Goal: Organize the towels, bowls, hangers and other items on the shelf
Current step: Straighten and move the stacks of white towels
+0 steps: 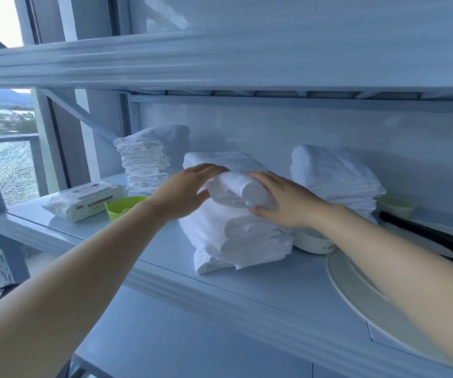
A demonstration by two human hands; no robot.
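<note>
A white folded towel (236, 189) lies on top of a middle stack of white towels (233, 238) on the shelf (260, 279). My left hand (184, 192) grips the towel's left end, fingers over the top and thumb under. My right hand (282, 200) grips its right end the same way. Two more white towel stacks stand behind, one at the back left (149, 159) and one at the back right (334, 175). A white bowl (312, 242) sits under my right wrist, touching the middle stack.
A green cup (123, 207) and a pack of wet wipes (86, 199) lie at the shelf's left. A large white plate (361, 298) and a black hanger (432, 236) sit at right, a small pale bowl (397, 204) behind. An upper shelf (219, 61) hangs close overhead.
</note>
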